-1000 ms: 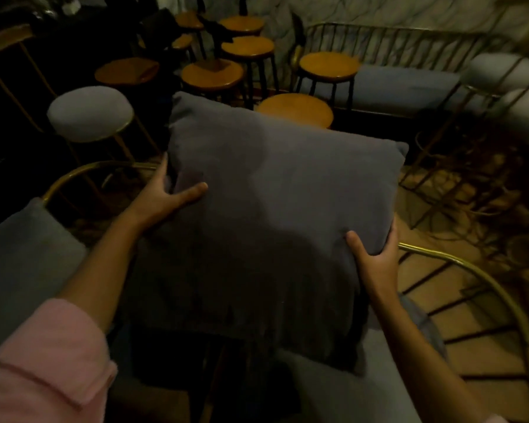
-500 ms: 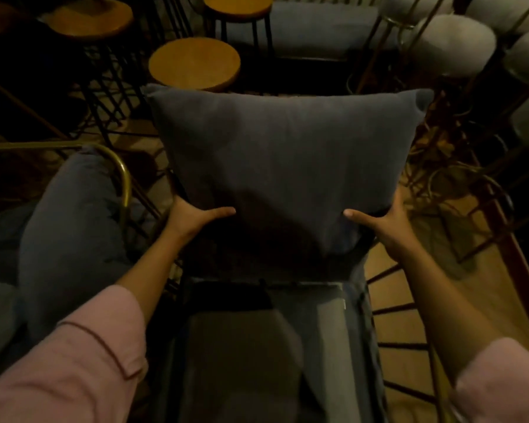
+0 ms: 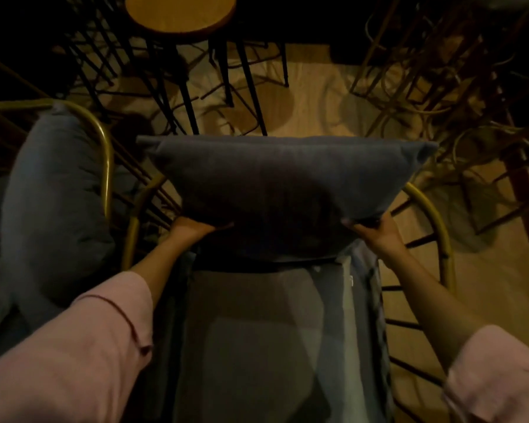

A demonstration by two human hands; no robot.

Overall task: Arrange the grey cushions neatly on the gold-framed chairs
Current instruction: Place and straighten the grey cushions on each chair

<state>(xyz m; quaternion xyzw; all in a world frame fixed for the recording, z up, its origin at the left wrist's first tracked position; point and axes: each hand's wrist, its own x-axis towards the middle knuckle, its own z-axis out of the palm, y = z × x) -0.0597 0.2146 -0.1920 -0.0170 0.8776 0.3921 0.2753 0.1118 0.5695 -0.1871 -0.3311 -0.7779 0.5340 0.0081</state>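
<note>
A dark grey square cushion (image 3: 281, 184) stands upright at the back of a gold-framed chair (image 3: 431, 215), above its grey seat pad (image 3: 257, 331). My left hand (image 3: 193, 228) grips the cushion's lower left corner, and my right hand (image 3: 376, 232) grips its lower right corner. The chair's curved gold rail shows on both sides of the cushion. A second grey cushion (image 3: 52, 190) leans inside the neighbouring gold-framed chair (image 3: 104, 154) on the left.
A round wooden stool (image 3: 180, 13) with black legs stands just beyond the chair. More dark stool legs crowd the upper left, and gold wire stool frames (image 3: 440, 71) the upper right. Wooden floor (image 3: 315, 102) shows between them.
Both hands slid to the cushion's bottom corners and lowered it onto the chair back. My view tilted further down, so the seat pad now fills the lower middle.
</note>
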